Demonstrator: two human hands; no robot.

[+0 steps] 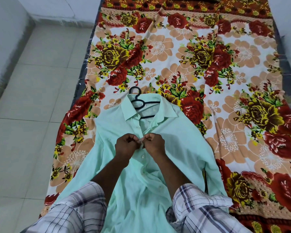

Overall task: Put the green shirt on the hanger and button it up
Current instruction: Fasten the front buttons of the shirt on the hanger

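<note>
The light green shirt (175, 142) lies face up on the bed, collar away from me. A black hanger (138, 102) sits inside it, its hook poking out past the collar. My left hand (127, 145) and my right hand (154, 143) meet at the front placket, mid chest. Both pinch the two front edges of the shirt together around a button. Below my hands a white button (142, 156) shows on the closed placket. Above them the front lies open up to the collar.
The bed carries a floral sheet (233, 81) in red, orange and white, with folds running across it. Grey floor tiles (32, 106) lie to the left of the bed. My plaid sleeves (77, 209) fill the bottom of the view.
</note>
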